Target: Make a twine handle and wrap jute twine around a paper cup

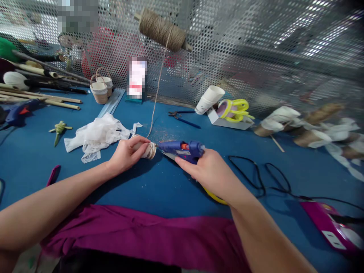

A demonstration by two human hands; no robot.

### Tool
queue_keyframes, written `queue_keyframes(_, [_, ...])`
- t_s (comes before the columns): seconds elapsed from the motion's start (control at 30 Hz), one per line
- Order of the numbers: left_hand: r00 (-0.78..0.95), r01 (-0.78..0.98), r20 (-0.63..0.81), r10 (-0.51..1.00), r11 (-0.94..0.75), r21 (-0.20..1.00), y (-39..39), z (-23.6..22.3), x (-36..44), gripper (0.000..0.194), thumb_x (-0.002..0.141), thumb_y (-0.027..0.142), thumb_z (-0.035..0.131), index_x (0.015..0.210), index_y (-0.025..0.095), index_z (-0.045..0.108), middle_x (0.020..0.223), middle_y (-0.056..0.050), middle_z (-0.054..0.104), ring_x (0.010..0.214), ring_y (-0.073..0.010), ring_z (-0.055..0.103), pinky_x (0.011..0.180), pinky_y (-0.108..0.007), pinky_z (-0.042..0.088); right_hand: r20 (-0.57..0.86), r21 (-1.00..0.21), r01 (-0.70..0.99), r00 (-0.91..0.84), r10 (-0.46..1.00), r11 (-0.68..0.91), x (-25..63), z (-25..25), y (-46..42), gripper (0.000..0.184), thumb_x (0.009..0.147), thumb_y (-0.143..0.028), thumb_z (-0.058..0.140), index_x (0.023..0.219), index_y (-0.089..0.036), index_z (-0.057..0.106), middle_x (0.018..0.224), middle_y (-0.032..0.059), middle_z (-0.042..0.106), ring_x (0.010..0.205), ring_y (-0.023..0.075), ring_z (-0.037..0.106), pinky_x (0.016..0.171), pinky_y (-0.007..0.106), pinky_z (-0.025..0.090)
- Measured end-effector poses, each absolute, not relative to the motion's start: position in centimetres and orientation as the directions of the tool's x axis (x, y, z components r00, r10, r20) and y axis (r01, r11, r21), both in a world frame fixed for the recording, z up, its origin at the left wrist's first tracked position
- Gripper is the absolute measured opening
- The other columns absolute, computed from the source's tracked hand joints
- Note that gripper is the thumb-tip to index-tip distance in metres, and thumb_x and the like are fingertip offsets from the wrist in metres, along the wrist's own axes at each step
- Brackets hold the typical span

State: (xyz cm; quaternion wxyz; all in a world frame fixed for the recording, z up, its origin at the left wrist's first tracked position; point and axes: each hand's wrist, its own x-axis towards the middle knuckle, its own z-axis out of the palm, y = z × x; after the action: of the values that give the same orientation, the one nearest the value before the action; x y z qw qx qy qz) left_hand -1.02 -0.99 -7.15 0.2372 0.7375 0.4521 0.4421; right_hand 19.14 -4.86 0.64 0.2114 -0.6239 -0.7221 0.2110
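Note:
My left hand (127,153) is closed around a small white paper cup (149,151) lying on its side, with brown twine wound about the end that faces right. From that cup a strand of twine (157,94) runs up to the spool. My right hand (212,170) grips a blue hot glue gun (182,149), index finger stretched along its underside. The gun's nozzle points left and is close to the wrapped end of the cup; whether it touches I cannot tell. Left of the cup lies a crumpled heap of white lace (99,132).
A twine spool (162,30) hangs on the perforated metal screen. Behind stand small twine-covered baskets (99,93), a phone (136,79), pliers (184,118) and stacked paper cups (209,99). At right are twine-and-lace pieces (309,137), a black cord (257,178) and a purple power strip (327,227).

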Motion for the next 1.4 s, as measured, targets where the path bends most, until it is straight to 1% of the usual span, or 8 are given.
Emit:
queue_keyframes(0.17, [0.212, 0.471, 0.437, 0.874, -0.483, 0.739, -0.9, -7.2, -1.0, 0.018, 0.082, 0.022, 0.049, 0.088, 0.013, 0.064, 0.075, -0.004, 0.069, 0.064, -0.0118, 0.061, 0.061, -0.021, 0.045, 0.067, -0.665, 0.746, 0.010, 0.998, 0.037, 19.3, -0.5, -5.9, 0.020, 0.072, -0.032, 0.058, 0.058, -0.017, 0.057, 0.042, -0.0029, 0.052, 0.037, 0.0109, 0.046, 0.039, 0.022, 0.037])
queue_keyframes(0.3, [0.278, 0.464, 0.442, 0.853, -0.522, 0.715, -0.9, -7.3, -1.3, 0.020, 0.083, 0.023, 0.048, 0.090, 0.014, 0.064, 0.073, -0.004, 0.068, 0.062, -0.0111, 0.060, 0.057, -0.020, 0.045, 0.027, -0.711, 0.703, -0.004, 1.000, 0.022, 19.6, -1.5, -6.0, 0.022, 0.070, -0.032, 0.061, 0.054, -0.018, 0.054, 0.036, -0.0048, 0.047, 0.035, 0.0108, 0.044, 0.038, 0.023, 0.036])
queue_keyframes(0.5, [0.338, 0.438, 0.474, 0.813, -0.582, 0.685, -0.8, -7.1, -1.5, 0.019, 0.083, 0.021, 0.048, 0.091, 0.013, 0.063, 0.076, -0.005, 0.069, 0.064, -0.0112, 0.062, 0.059, -0.020, 0.047, 0.026, -0.720, 0.693, -0.021, 0.999, 0.034, 19.8, -1.7, -5.7, 0.023, 0.070, -0.030, 0.060, 0.051, -0.019, 0.053, 0.034, -0.0056, 0.045, 0.032, 0.0103, 0.041, 0.037, 0.023, 0.035])
queue_keyframes(0.77, [0.345, 0.425, 0.491, 0.800, -0.600, 0.678, -0.9, -6.9, -1.4, 0.017, 0.083, 0.019, 0.049, 0.091, 0.013, 0.063, 0.078, -0.005, 0.070, 0.067, -0.0114, 0.064, 0.060, -0.019, 0.048, 0.050, -0.714, 0.696, -0.049, 0.998, 0.070, 20.2, -2.2, -5.6, 0.024, 0.070, -0.033, 0.060, 0.052, -0.019, 0.053, 0.038, -0.0042, 0.048, 0.035, 0.0109, 0.045, 0.040, 0.023, 0.039])
queue_keyframes(0.93, [0.348, 0.427, 0.495, 0.796, -0.604, 0.673, -0.8, -7.0, -1.4, 0.017, 0.083, 0.020, 0.049, 0.091, 0.013, 0.063, 0.079, -0.005, 0.070, 0.067, -0.0108, 0.064, 0.061, -0.019, 0.048, 0.093, -0.699, 0.700, -0.115, 0.989, 0.147, 20.4, -2.4, -5.6, 0.015, 0.071, -0.029, 0.057, 0.062, -0.018, 0.059, 0.053, -0.0002, 0.061, 0.051, 0.0155, 0.058, 0.053, 0.026, 0.047])
queue_keyframes(1.1, [0.341, 0.441, 0.456, 0.822, -0.568, 0.695, -0.9, -6.9, -1.4, 0.018, 0.083, 0.021, 0.049, 0.092, 0.014, 0.063, 0.079, -0.005, 0.070, 0.066, -0.0111, 0.063, 0.060, -0.019, 0.048, 0.118, -0.653, 0.736, -0.136, 0.984, 0.180, 20.6, -2.7, -5.7, 0.014, 0.073, -0.030, 0.057, 0.069, -0.017, 0.061, 0.061, 0.0015, 0.065, 0.059, 0.0179, 0.061, 0.060, 0.029, 0.049])
queue_keyframes(1.27, [0.342, 0.435, 0.456, 0.822, -0.569, 0.698, -0.9, -6.9, -1.4, 0.018, 0.083, 0.022, 0.048, 0.092, 0.014, 0.063, 0.081, -0.005, 0.070, 0.069, -0.0116, 0.064, 0.063, -0.020, 0.048, 0.117, -0.662, 0.729, -0.128, 0.985, 0.173, 20.7, -2.7, -5.9, 0.011, 0.073, -0.030, 0.059, 0.072, -0.018, 0.059, 0.063, 0.0002, 0.065, 0.060, 0.0176, 0.061, 0.061, 0.028, 0.049])
queue_keyframes(1.4, [0.328, 0.438, 0.448, 0.831, -0.554, 0.707, -0.9, -6.9, -1.3, 0.018, 0.083, 0.021, 0.049, 0.092, 0.014, 0.063, 0.081, -0.005, 0.070, 0.070, -0.0115, 0.064, 0.064, -0.020, 0.048, 0.075, -0.652, 0.744, -0.130, 0.989, 0.147, 20.5, -2.4, -6.1, 0.011, 0.073, -0.029, 0.058, 0.068, -0.019, 0.058, 0.059, -0.0010, 0.063, 0.055, 0.0160, 0.059, 0.056, 0.026, 0.048])
